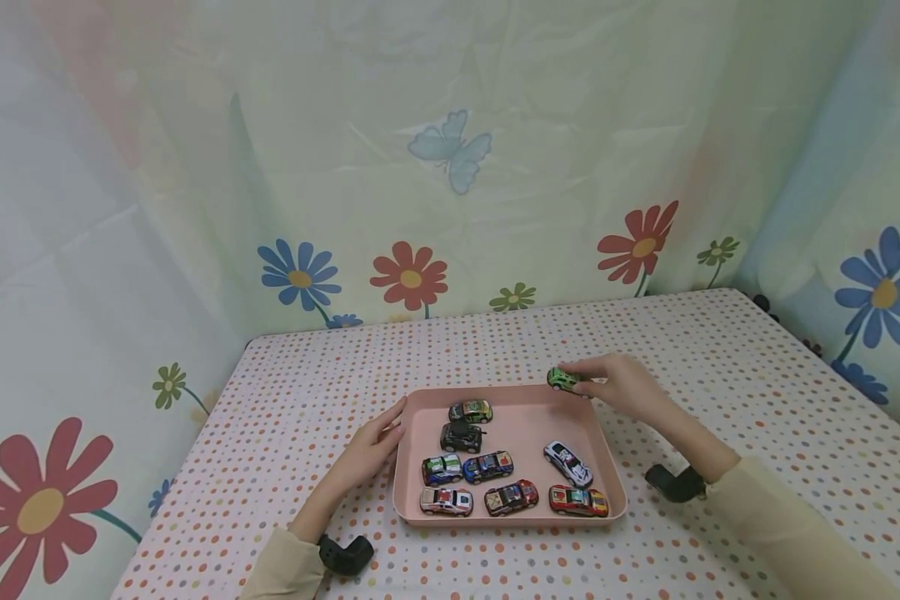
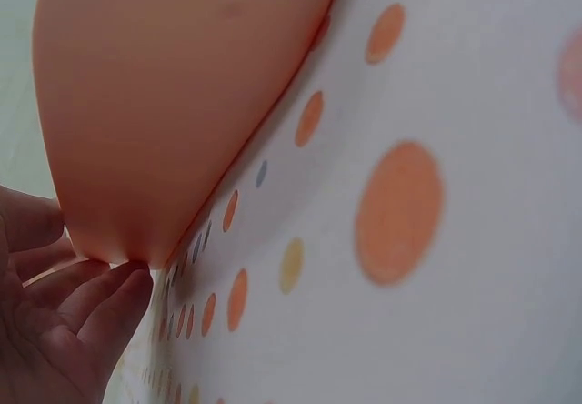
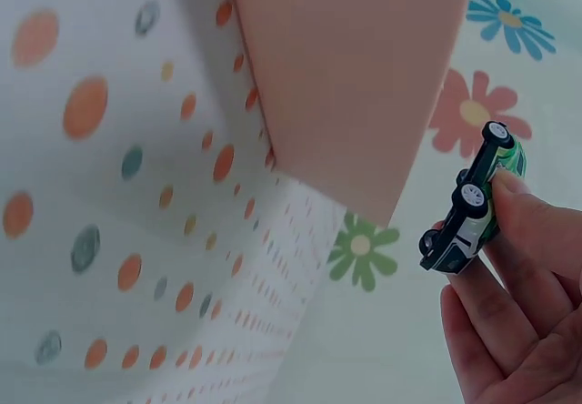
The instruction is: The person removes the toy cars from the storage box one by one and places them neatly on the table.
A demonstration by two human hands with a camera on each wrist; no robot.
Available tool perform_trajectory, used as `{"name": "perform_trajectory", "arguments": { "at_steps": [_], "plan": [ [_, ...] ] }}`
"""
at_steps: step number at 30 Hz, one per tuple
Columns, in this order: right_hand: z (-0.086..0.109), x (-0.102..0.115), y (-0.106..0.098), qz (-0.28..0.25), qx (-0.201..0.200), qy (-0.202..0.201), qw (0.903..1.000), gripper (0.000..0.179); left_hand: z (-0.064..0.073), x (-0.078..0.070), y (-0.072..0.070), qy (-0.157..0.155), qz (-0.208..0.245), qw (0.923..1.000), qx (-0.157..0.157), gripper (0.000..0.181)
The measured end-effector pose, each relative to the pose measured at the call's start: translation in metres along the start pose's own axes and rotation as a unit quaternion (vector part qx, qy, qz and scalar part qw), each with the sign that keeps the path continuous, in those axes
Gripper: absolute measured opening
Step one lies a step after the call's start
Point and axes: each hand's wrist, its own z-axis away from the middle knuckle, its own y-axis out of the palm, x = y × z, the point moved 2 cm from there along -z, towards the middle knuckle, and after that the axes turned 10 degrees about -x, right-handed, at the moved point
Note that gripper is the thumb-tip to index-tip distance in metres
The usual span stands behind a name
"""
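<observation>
In the head view, a pink tray point(image 1: 525, 522) holds several toy cars, among them a white car point(image 1: 567, 464), a red car point(image 1: 578, 501) and a black car point(image 1: 461, 437). My right hand point(image 1: 630, 388) pinches a green toy car point(image 1: 562, 379) over the tray's far right corner. The right wrist view shows that car point(image 3: 471, 199) between thumb and fingers, its black underside and wheels facing the camera. At the tray's left side rests my left hand point(image 1: 367, 450). In the left wrist view its fingertips point(image 2: 136, 281) touch the pink outer wall point(image 2: 173, 104), with the thumb at the rim.
A dotted cloth point(image 1: 330, 367) covers the table under the tray. Behind it hangs a backdrop point(image 1: 540, 208) printed with flowers and a butterfly. Black wrist devices point(image 1: 347, 555) sit on both forearms. Small dark objects point(image 1: 765, 306) show at the table's far right edge.
</observation>
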Motion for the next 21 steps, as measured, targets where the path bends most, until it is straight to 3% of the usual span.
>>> {"name": "perform_trajectory", "arguments": {
  "at_steps": [8,10,17,21],
  "plan": [
    [-0.002,-0.017,-0.008,0.006,-0.003,0.035,0.9994,0.035,0.010,-0.036,-0.003,0.002,-0.008,1.0000,0.003,0.045],
    [-0.001,-0.022,-0.009,0.004,-0.003,0.047,0.9989,0.036,0.011,-0.038,-0.003,0.003,-0.010,0.9999,0.004,0.045],
    [0.003,-0.038,-0.007,0.011,-0.009,0.075,0.9971,0.035,0.001,-0.002,0.001,-0.003,-0.002,1.0000,-0.003,0.046],
    [0.005,-0.047,-0.004,0.028,-0.010,0.084,0.9960,0.034,-0.001,0.004,0.001,-0.004,0.001,1.0000,-0.001,0.047]
  ]
}}
